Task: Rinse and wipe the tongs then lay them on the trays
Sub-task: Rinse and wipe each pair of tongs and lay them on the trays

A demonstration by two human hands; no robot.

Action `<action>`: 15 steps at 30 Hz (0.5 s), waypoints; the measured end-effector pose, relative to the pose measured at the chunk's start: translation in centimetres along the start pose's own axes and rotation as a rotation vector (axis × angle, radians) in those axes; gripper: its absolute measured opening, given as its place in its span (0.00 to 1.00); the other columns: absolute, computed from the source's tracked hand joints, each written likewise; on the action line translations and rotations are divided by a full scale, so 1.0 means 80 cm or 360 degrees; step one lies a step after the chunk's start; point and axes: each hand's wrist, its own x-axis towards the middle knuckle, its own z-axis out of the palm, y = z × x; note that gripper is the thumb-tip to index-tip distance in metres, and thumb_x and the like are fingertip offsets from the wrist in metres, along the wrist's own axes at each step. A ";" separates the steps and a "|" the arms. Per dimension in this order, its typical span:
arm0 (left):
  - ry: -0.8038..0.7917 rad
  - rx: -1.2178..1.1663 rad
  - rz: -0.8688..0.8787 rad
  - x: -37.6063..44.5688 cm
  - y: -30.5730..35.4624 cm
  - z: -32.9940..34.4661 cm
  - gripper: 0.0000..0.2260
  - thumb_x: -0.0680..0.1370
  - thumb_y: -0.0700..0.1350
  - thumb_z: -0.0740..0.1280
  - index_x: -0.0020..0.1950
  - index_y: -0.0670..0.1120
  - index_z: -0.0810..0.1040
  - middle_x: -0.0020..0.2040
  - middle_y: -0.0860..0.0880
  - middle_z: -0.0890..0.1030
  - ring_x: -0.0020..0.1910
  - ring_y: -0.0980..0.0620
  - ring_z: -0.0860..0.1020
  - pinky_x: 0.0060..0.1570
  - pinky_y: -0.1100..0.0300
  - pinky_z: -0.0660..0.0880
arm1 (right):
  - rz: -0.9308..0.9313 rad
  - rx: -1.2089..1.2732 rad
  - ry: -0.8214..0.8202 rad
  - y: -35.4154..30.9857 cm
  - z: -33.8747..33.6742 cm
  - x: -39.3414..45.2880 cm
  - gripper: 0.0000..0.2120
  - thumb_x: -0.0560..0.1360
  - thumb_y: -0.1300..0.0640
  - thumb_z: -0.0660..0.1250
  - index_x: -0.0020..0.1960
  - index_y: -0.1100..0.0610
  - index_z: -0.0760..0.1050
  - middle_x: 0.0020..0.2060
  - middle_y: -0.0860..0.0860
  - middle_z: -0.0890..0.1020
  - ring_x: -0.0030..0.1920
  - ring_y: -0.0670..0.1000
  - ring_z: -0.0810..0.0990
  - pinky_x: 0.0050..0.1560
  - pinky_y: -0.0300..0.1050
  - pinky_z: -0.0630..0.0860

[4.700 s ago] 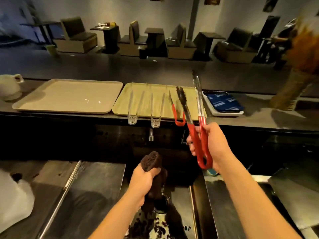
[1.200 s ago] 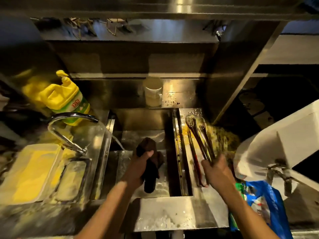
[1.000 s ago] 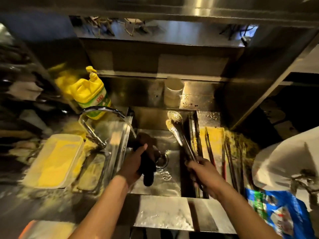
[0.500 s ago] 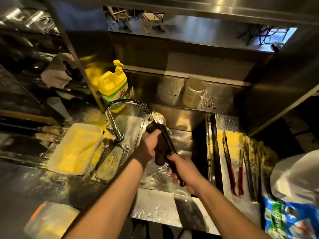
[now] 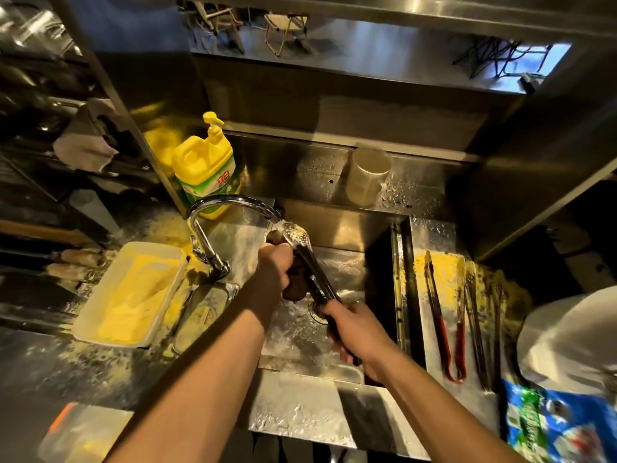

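Under tap (image 5: 233, 208): right hand (image 5: 357, 332) holds tongs (image 5: 310, 265), left hand (image 5: 275, 265) w/ cloth (image 5: 295, 284).

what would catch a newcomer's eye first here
The tongs at centre, their tip under the running tap, gripped by the right hand while the left hand presses a dark sponge to them. Next, the yellow soap bottle behind the tap, then more tongs lying right of the sink.

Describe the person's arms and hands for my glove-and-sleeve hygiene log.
Both forearms are bare to the frame's bottom edge: no sleeves show. The left hand and right hand wear no gloves. No watch, ring or bracelet shows on either.
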 end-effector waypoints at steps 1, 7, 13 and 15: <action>-0.0024 -0.0018 -0.0008 -0.003 -0.004 0.002 0.13 0.75 0.30 0.60 0.57 0.35 0.78 0.49 0.34 0.80 0.47 0.37 0.82 0.53 0.33 0.78 | 0.0019 0.0016 0.0001 -0.002 -0.002 0.001 0.13 0.76 0.49 0.63 0.44 0.58 0.76 0.25 0.50 0.74 0.19 0.47 0.66 0.20 0.38 0.61; -0.0009 -0.0129 0.0011 0.015 -0.006 0.004 0.13 0.78 0.31 0.61 0.61 0.33 0.77 0.51 0.35 0.80 0.50 0.39 0.80 0.58 0.36 0.77 | 0.0028 0.0003 -0.0001 -0.008 -0.006 0.005 0.15 0.75 0.47 0.63 0.46 0.59 0.76 0.25 0.51 0.74 0.20 0.47 0.66 0.21 0.40 0.61; -0.0082 0.0029 -0.0041 0.004 -0.014 0.009 0.07 0.79 0.33 0.60 0.51 0.41 0.75 0.43 0.39 0.78 0.38 0.42 0.79 0.33 0.53 0.81 | 0.0000 -0.0035 0.0018 -0.008 -0.005 0.010 0.14 0.76 0.47 0.65 0.43 0.59 0.76 0.24 0.50 0.72 0.19 0.48 0.65 0.20 0.39 0.62; -0.0037 -0.0084 -0.0067 0.017 -0.009 0.004 0.12 0.79 0.30 0.58 0.59 0.37 0.75 0.44 0.36 0.78 0.37 0.41 0.79 0.36 0.46 0.81 | -0.0031 -0.0088 -0.0017 -0.004 -0.009 0.007 0.13 0.76 0.48 0.65 0.42 0.58 0.77 0.23 0.50 0.71 0.19 0.48 0.65 0.20 0.40 0.62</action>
